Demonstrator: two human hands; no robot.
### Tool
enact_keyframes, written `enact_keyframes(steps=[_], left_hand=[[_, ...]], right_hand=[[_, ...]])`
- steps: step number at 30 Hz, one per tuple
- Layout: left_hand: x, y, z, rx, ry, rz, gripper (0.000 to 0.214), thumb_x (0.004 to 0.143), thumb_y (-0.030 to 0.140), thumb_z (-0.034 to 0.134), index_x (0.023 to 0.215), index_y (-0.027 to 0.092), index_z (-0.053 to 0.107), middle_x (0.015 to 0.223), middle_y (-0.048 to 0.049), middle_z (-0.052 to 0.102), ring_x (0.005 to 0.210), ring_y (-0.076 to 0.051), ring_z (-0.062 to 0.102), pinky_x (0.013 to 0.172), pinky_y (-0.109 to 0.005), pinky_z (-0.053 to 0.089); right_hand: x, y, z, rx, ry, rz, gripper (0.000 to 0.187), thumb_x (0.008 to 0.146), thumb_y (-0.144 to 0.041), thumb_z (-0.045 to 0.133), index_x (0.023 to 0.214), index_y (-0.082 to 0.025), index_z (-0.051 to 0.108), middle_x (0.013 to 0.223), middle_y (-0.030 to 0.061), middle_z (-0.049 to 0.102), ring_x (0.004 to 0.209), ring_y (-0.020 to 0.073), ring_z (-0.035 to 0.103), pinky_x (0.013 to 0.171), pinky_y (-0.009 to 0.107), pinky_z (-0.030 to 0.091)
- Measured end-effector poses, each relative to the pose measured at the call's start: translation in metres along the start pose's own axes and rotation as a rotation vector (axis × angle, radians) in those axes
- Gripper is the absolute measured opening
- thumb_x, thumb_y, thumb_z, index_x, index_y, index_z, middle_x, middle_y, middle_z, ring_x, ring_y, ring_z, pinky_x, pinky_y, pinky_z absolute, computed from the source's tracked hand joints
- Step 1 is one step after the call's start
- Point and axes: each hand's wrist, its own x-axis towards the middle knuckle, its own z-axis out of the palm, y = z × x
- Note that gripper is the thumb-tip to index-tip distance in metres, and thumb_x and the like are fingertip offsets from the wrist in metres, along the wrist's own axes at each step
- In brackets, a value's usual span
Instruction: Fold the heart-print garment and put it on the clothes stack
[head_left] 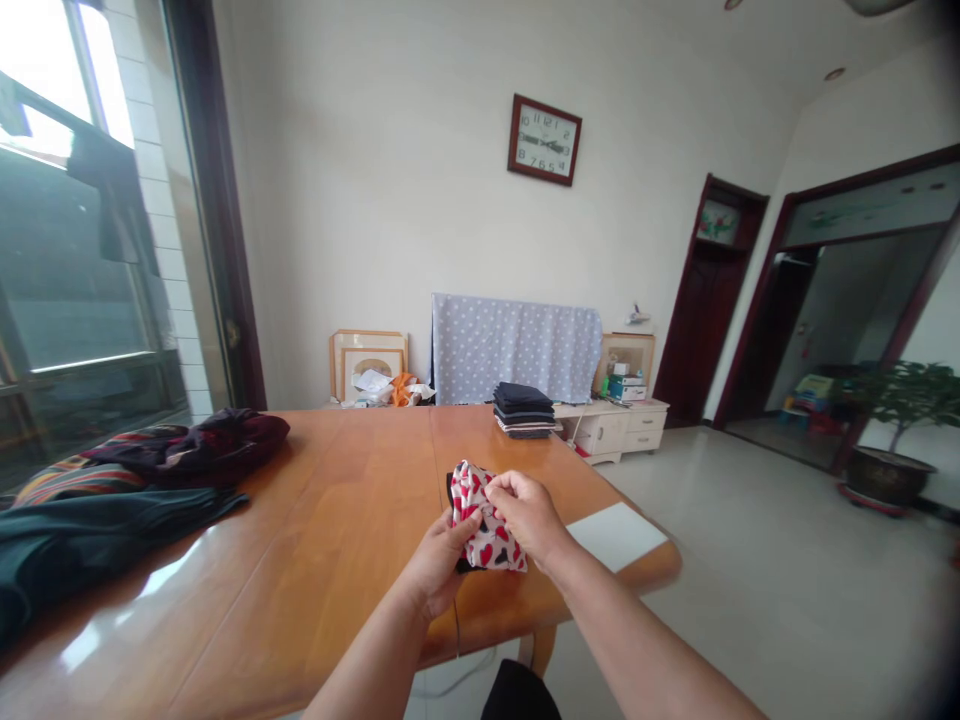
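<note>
A small folded cloth, pale with red and black hearts, is held up over the near part of the wooden table. Black fabric shows along its left and lower edges. My left hand grips the left side, thumb on top and the other fingers hidden beneath. At the upper right, my right hand pinches the cloth between thumb and curled fingers. Beyond both hands stands a neat stack of folded dark clothes.
Loose clothes lie heaped along the table's left side. A white sheet lies near the right corner. Behind the table are a low white cabinet and a dotted cloth cover. A potted plant stands on the floor at right.
</note>
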Motion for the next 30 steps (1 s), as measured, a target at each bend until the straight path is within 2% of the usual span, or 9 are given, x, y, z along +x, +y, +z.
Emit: enact_keyframes(steps=[3, 7, 12, 15, 20, 24, 27, 30], left_hand=[[-0.001, -0.001, 0.006, 0.055, -0.035, 0.025, 0.055, 0.081, 0.032, 0.081, 0.130, 0.019, 0.060, 0.107, -0.0117, 0.075, 0.088, -0.023, 0.071, 0.077, -0.031, 0.054], [-0.004, -0.002, 0.011, 0.091, -0.070, 0.039, 0.055, 0.082, 0.032, 0.080, 0.131, 0.019, 0.060, 0.115, -0.0128, 0.073, 0.092, -0.022, 0.071, 0.083, -0.032, 0.054], [-0.009, 0.002, 0.012, 0.109, -0.083, 0.029, 0.052, 0.083, 0.036, 0.079, 0.130, 0.020, 0.062, 0.124, -0.0125, 0.071, 0.104, -0.026, 0.070, 0.089, -0.034, 0.053], [-0.009, 0.002, 0.013, 0.106, -0.090, 0.016, 0.052, 0.083, 0.038, 0.079, 0.130, 0.020, 0.064, 0.122, -0.0125, 0.072, 0.106, -0.027, 0.070, 0.090, -0.034, 0.052], [-0.007, 0.001, 0.013, 0.070, -0.089, -0.013, 0.054, 0.082, 0.041, 0.079, 0.128, 0.016, 0.064, 0.111, -0.0135, 0.075, 0.093, -0.025, 0.072, 0.083, -0.033, 0.053], [-0.001, -0.001, 0.007, 0.023, -0.048, -0.031, 0.052, 0.084, 0.044, 0.076, 0.125, 0.014, 0.065, 0.105, -0.0143, 0.076, 0.082, -0.024, 0.072, 0.073, -0.032, 0.054], [0.005, -0.004, 0.000, -0.011, 0.015, -0.047, 0.046, 0.085, 0.042, 0.075, 0.120, 0.013, 0.065, 0.098, -0.0135, 0.077, 0.077, -0.023, 0.072, 0.069, -0.031, 0.053], [0.009, -0.006, -0.006, -0.038, 0.089, -0.054, 0.040, 0.087, 0.041, 0.072, 0.113, 0.011, 0.066, 0.092, -0.0125, 0.076, 0.073, -0.021, 0.071, 0.068, -0.029, 0.053]], right_hand=[[0.010, -0.002, 0.005, -0.094, -0.002, -0.032, 0.024, 0.082, -0.043, 0.066, 0.075, -0.020, 0.066, 0.069, -0.0003, 0.067, 0.064, 0.0144, 0.058, 0.059, 0.023, 0.041], [0.020, -0.002, 0.008, -0.189, -0.002, -0.033, 0.017, 0.074, -0.030, 0.069, 0.063, -0.020, 0.061, 0.064, -0.0009, 0.066, 0.061, 0.0132, 0.056, 0.056, 0.022, 0.037], [0.017, -0.012, 0.005, 0.084, -0.019, 0.157, 0.013, 0.075, -0.030, 0.063, 0.068, -0.020, 0.059, 0.062, -0.0015, 0.066, 0.050, 0.0117, 0.055, 0.050, 0.022, 0.040], [0.013, -0.016, 0.003, 0.177, -0.013, 0.174, 0.012, 0.075, -0.030, 0.062, 0.070, -0.019, 0.060, 0.063, -0.0008, 0.066, 0.048, 0.0106, 0.054, 0.051, 0.022, 0.042], [0.008, -0.014, 0.003, 0.243, -0.035, 0.169, 0.022, 0.077, -0.038, 0.065, 0.072, -0.017, 0.064, 0.067, 0.0013, 0.068, 0.058, 0.0110, 0.058, 0.057, 0.021, 0.045], [0.004, -0.012, 0.001, 0.278, -0.108, 0.223, 0.022, 0.079, -0.037, 0.063, 0.085, -0.017, 0.068, 0.078, 0.0039, 0.071, 0.072, 0.0147, 0.066, 0.058, 0.021, 0.045], [-0.003, -0.006, -0.003, 0.212, -0.115, 0.168, 0.014, 0.080, -0.028, 0.060, 0.086, -0.019, 0.068, 0.073, -0.0001, 0.068, 0.068, 0.0131, 0.062, 0.060, 0.022, 0.045], [-0.015, 0.001, -0.009, 0.034, -0.153, 0.004, 0.010, 0.080, -0.023, 0.058, 0.079, -0.020, 0.068, 0.072, -0.0020, 0.066, 0.066, 0.0128, 0.058, 0.062, 0.023, 0.045]])
